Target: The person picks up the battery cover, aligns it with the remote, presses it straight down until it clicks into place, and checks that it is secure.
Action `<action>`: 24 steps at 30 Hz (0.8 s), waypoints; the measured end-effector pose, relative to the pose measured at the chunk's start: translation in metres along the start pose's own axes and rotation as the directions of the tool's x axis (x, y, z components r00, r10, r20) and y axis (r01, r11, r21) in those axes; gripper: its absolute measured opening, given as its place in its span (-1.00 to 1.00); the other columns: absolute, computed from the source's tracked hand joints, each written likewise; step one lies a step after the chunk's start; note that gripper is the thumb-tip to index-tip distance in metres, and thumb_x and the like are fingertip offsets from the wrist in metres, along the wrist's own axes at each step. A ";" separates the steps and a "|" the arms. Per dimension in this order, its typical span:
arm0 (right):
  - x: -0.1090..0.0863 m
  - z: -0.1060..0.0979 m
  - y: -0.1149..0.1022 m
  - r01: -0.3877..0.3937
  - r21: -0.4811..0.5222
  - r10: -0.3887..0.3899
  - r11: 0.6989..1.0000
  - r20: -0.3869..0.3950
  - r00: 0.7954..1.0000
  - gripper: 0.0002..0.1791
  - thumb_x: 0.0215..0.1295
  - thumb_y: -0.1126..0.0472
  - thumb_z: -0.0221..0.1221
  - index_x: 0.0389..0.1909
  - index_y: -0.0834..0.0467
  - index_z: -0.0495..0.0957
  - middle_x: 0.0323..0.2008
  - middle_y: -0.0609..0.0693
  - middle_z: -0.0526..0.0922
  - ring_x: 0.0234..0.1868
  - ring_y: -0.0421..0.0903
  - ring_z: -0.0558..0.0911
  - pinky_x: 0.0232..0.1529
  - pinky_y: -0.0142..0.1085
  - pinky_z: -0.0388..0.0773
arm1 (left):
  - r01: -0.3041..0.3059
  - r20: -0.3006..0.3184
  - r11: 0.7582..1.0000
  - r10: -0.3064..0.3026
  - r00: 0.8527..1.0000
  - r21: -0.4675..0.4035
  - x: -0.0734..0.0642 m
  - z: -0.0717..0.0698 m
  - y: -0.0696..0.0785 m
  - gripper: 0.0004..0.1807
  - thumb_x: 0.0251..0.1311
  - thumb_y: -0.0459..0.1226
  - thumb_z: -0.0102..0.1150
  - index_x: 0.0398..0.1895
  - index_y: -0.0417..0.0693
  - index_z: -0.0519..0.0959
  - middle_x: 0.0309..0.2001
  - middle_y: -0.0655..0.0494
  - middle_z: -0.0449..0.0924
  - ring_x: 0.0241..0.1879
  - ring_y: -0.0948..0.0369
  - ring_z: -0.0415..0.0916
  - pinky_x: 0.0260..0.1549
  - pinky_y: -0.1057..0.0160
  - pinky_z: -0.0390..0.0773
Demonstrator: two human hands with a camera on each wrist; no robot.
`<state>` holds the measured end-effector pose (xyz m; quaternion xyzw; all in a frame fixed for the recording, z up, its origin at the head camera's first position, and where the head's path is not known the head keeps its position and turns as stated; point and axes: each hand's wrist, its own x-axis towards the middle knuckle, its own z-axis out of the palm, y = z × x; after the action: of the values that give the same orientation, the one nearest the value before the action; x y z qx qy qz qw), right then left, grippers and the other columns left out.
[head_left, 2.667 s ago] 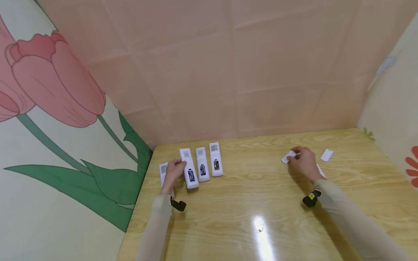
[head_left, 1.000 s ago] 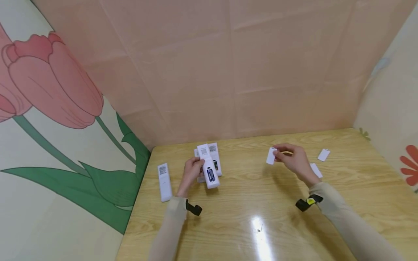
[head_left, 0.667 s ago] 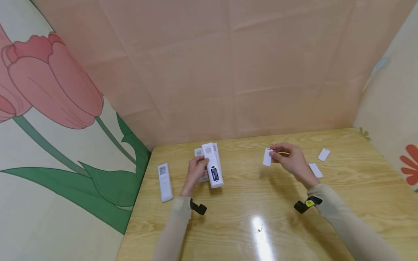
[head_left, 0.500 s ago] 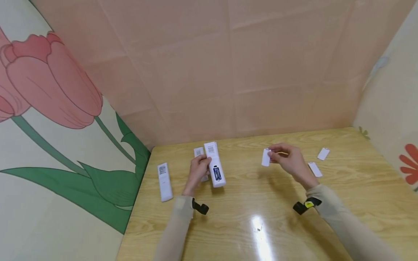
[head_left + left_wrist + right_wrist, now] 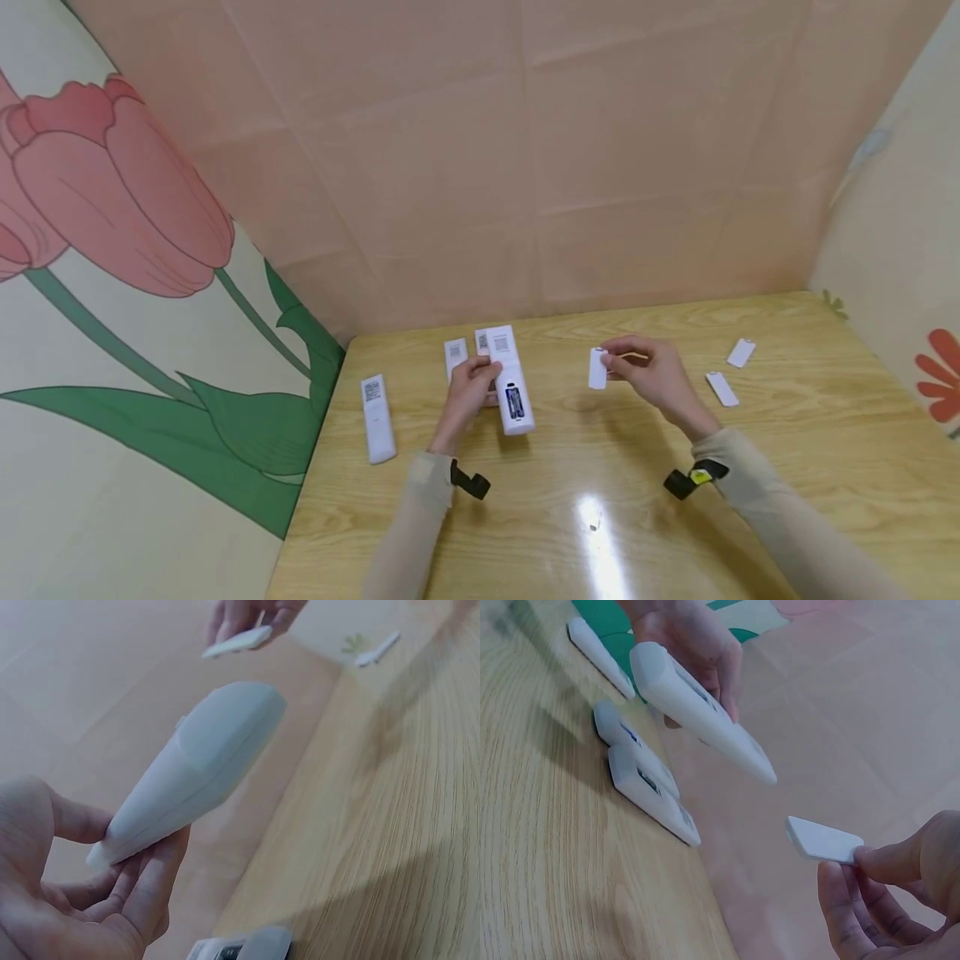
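Observation:
My left hand [image 5: 470, 390] grips a white remote control [image 5: 510, 371] by its side, raised off the table with its back up and batteries showing in the uncovered compartment. In the left wrist view the thumb and fingers pinch the narrow end of this remote [image 5: 195, 765]. To the right, my right hand [image 5: 656, 377] pinches a small white battery cover [image 5: 597, 368] between thumb and fingers, held upright in the air. The right wrist view shows the cover [image 5: 825, 841] a short gap away from the remote [image 5: 697, 709].
Two more uncovered remotes lie behind the left hand, one [image 5: 454, 350] partly hidden and one [image 5: 482, 340] overlapped by the held remote. A remote [image 5: 378, 421] with its back covered lies far left. Two loose battery covers, one nearer [image 5: 722, 389] and one farther [image 5: 741, 352], lie right on the wooden table [image 5: 555, 500].
My left hand has lifted the remote from the row and carried it right. My right hand has picked up the battery cover and moved it left, so the two are closer together.

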<state>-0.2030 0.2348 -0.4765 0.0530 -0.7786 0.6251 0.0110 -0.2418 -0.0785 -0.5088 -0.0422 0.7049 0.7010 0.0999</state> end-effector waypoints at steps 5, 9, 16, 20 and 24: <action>-0.002 0.004 -0.004 -0.007 0.003 0.007 1.000 0.009 1.000 -0.63 0.55 0.22 0.28 0.22 0.37 0.63 0.14 0.41 0.65 -0.14 -0.24 0.79 -0.10 -0.34 0.79 | -0.017 0.013 1.000 0.017 1.000 -0.016 0.001 0.008 0.000 -0.59 0.49 -0.21 0.27 0.25 -0.28 0.60 0.01 -0.18 0.76 -0.22 0.13 0.69 -0.13 0.05 0.82; -0.003 0.010 -0.006 0.021 0.008 -0.021 1.000 0.014 1.000 -0.66 0.53 0.26 0.28 0.17 0.39 0.65 0.12 0.43 0.67 -0.16 -0.24 0.79 -0.11 -0.32 0.80 | -0.016 0.026 1.000 0.016 1.000 -0.007 0.001 0.014 0.000 -0.58 0.50 -0.17 0.27 0.26 -0.24 0.61 0.01 -0.14 0.76 -0.22 0.15 0.69 -0.14 0.08 0.82; -0.006 0.022 -0.010 0.036 -0.007 -0.036 0.999 0.025 0.999 -0.71 0.50 0.30 0.31 0.12 0.38 0.68 0.11 0.41 0.70 -0.16 -0.18 0.80 -0.10 -0.23 0.82 | -0.006 0.014 1.000 0.007 1.000 -0.008 0.001 0.022 -0.005 -0.57 0.46 -0.15 0.32 0.25 -0.20 0.63 0.01 -0.10 0.78 -0.22 0.19 0.68 -0.31 0.27 0.77; -0.006 0.028 -0.009 0.037 -0.005 -0.037 0.999 0.031 0.999 -0.72 0.49 0.32 0.31 0.11 0.39 0.68 0.09 0.41 0.70 -0.14 -0.15 0.80 -0.11 -0.24 0.82 | 0.003 0.014 1.000 -0.003 1.000 0.003 0.000 0.023 -0.004 -0.57 0.45 -0.11 0.33 0.24 -0.16 0.64 0.02 -0.04 0.78 -0.20 0.20 0.68 -0.32 0.29 0.74; -0.006 0.033 -0.008 0.034 -0.002 -0.034 0.999 0.038 0.999 -0.74 0.49 0.33 0.30 0.09 0.38 0.70 0.09 0.39 0.71 -0.13 -0.12 0.81 -0.12 -0.28 0.81 | 0.014 0.023 1.000 -0.014 1.000 0.001 0.000 0.024 -0.003 -0.56 0.45 -0.10 0.34 0.25 -0.13 0.63 0.02 -0.02 0.78 -0.17 0.19 0.69 -0.28 0.27 0.76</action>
<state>-0.1950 0.2014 -0.4761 0.0781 -0.7786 0.6226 0.0070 -0.2390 -0.0549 -0.5113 -0.0388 0.7035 0.7006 0.1129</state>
